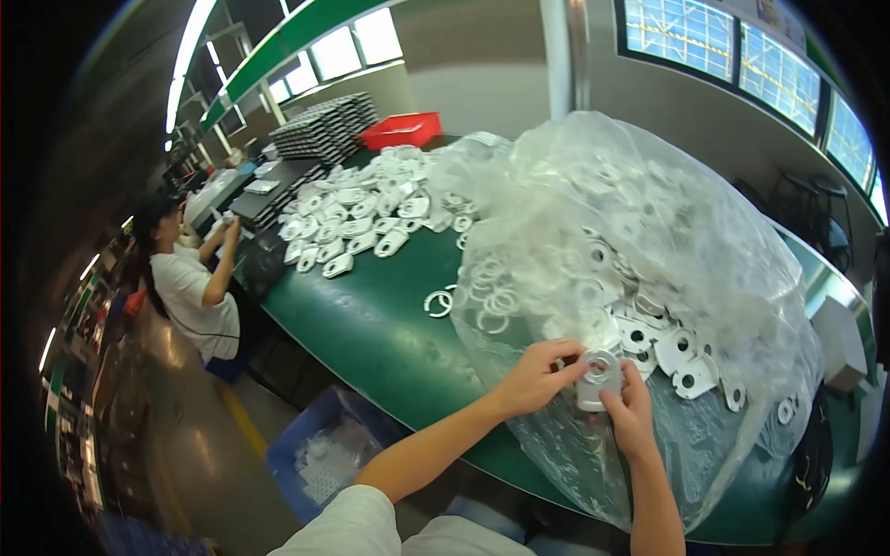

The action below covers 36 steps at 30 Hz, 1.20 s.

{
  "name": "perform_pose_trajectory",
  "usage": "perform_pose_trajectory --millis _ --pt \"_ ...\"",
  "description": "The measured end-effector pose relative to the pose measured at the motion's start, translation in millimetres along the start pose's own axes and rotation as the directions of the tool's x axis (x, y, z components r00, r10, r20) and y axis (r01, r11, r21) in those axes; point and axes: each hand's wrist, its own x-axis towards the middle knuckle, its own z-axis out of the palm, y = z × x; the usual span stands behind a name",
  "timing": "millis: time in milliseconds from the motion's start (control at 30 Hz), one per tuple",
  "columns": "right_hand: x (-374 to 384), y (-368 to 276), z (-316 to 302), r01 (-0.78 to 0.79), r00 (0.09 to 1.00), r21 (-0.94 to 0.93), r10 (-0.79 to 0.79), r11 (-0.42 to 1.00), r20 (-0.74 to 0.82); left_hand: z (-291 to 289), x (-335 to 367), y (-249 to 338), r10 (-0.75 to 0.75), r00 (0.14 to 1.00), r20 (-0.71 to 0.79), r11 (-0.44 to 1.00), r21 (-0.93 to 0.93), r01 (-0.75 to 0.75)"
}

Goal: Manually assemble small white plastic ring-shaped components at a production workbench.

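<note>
Both hands meet over the near part of a large clear plastic bag (pixel 547 454). My right hand (pixel 632 412) grips a pale, rounded flat part (pixel 590 398) with a round opening near its upper end. Closed at that opening, my left hand (pixel 538 378) has thumb and fingertips against the part's upper left side; whether a separate ring sits there is too small to tell. Just beyond my hands, similar pale parts with dark round holes (pixel 684 345) lie in the bag. Several thin white rings (pixel 496 301) show at the bag's left side.
A heap of similar parts (pixel 362 208) covers the far left of the green table (pixel 371 296). Behind it stand a red bin (pixel 401 130) and stacked trays (pixel 324 125). A blue crate (pixel 297 463) sits below the near edge. Another person (pixel 199 287) works at left.
</note>
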Motion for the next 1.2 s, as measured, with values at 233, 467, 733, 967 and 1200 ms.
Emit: perform_pose_trajectory --millis 233,467,733,967,1200 --pt "-0.2 -2.6 1.5 0.082 0.997 -0.270 -0.076 0.959 0.034 -153.6 -87.2 -18.7 -0.384 0.643 -0.663 0.916 -0.188 0.353" --pt "9.3 0.9 5.7 0.127 0.991 -0.414 -0.132 0.901 0.016 -314.6 -113.7 -58.2 -0.288 0.426 -0.857 0.905 -0.098 0.415" --pt "-13.6 -66.2 -50.0 0.131 0.985 -0.602 -0.171 0.788 -0.009 -143.5 -24.1 -15.5 0.274 0.807 -0.524 0.748 0.643 0.164" --pt "-92.3 -71.8 -212.5 -0.463 0.658 -0.822 -0.493 0.330 -0.569 75.5 39.3 17.1 0.358 0.922 0.146 0.726 0.578 -0.373" --pt "-122.5 -53.3 -259.3 -0.686 0.530 -0.715 -0.582 0.132 -0.617 127.3 90.7 -10.3 0.411 0.845 0.342 0.511 0.681 -0.524"
